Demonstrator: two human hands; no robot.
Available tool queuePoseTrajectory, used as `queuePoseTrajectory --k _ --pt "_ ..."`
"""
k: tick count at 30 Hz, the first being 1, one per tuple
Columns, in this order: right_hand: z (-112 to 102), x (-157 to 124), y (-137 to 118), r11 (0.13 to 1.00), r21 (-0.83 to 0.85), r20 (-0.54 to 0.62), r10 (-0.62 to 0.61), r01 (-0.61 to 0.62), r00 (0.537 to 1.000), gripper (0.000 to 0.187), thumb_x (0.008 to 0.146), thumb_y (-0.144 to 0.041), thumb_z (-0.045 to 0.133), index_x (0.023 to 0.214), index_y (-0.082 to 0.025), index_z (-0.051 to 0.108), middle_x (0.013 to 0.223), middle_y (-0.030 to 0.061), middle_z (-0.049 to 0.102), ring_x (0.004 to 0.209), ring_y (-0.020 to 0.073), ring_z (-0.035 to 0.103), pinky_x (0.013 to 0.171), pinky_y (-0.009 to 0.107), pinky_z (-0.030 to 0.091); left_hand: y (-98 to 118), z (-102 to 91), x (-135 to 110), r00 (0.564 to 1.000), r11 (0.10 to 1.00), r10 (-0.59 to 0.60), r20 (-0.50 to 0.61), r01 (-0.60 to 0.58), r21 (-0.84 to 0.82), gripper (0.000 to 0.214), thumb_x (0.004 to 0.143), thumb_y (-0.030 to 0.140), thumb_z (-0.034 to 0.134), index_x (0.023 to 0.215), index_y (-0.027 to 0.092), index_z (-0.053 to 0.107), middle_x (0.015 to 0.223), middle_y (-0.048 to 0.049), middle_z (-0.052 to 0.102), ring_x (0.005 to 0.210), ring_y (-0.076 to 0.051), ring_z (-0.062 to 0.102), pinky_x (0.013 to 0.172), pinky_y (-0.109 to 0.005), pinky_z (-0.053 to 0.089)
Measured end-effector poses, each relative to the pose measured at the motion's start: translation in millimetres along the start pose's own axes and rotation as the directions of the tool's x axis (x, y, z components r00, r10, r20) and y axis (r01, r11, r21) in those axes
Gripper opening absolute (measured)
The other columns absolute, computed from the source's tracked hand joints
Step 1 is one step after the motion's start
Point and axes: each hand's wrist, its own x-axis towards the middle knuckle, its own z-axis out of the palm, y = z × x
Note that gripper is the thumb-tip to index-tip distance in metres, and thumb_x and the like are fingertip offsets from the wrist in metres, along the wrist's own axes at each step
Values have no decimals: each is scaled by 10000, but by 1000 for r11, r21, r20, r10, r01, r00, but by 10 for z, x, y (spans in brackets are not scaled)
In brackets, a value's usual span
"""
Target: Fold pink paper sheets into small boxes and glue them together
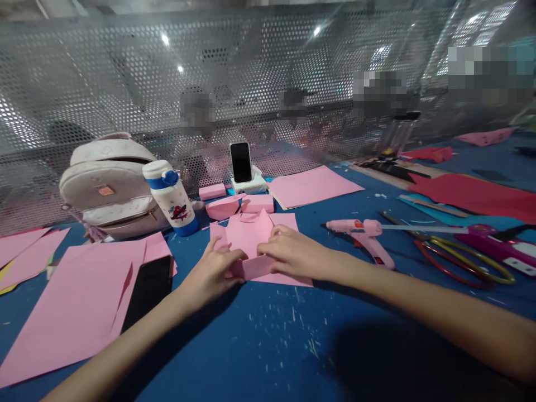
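Note:
A pink paper piece (251,234), partly folded with raised flaps, lies on the blue table (268,340) in the middle. My left hand (213,271) pinches its near-left edge, fingers curled onto the fold. My right hand (288,251) presses down on the near-right side, fingers bent over the paper. The two hands almost meet at the front fold. Behind the paper sit small pink folded boxes (240,205).
Pink sheets (79,301) and a black phone (147,290) lie left. A white backpack (109,184) and bottle (171,196) stand behind. A propped phone (241,162), pink glue gun (362,231), scissors (456,254), red paper (473,192) and a mesh wall (268,84) surround.

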Motion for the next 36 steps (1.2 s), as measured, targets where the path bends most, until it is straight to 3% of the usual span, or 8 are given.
queuePoseTrajectory --k 5,11,17,28,32,36 --pt "-33 -22 20 998 -2 9 -67 67 998 72 840 -191 714 897 -166 678 817 49 674 919 225 539 948 362 377 -68 7 -26 999 999 33 39 -33 4 287 753 134 759 991 236 637 899 -3 744 899 -229 697 1147 -658 145" --pt "-20 -15 23 996 39 59 -79 77 995 121 841 -188 711 948 -152 668 826 54 657 942 230 528 889 332 403 -55 4 -10 996 1000 -24 83 24 7 309 720 116 777 987 203 647 950 -22 751 945 -240 679 1122 -638 259" --pt "-15 -11 79 992 125 72 22 -31 997 201 793 -206 754 973 -175 670 836 52 608 927 225 533 747 286 389 20 -69 8 997 999 -25 67 23 31 207 751 134 752 926 208 669 856 -16 755 872 -233 674 1069 -558 389" --pt "-62 -21 62 978 186 88 76 -92 993 252 731 -137 786 957 -181 685 827 32 602 868 189 551 668 246 347 12 -63 -16 999 998 34 27 -35 50 200 747 154 764 921 202 681 779 6 735 850 -223 680 1034 -526 437" --pt "-60 -19 88 959 259 75 94 -110 993 245 717 -121 783 937 -172 686 855 32 624 876 180 569 672 233 366 -14 -75 2 999 999 33 25 -34 35 143 750 180 780 850 192 678 740 16 723 745 -185 674 1029 -506 452" --pt "-60 1 124 956 281 48 78 -89 996 76 785 -143 722 842 -163 676 797 20 633 818 162 570 658 232 368 -49 -84 55 999 999 30 43 -31 17 177 722 227 820 731 169 652 593 68 649 539 -112 602 992 -461 488"
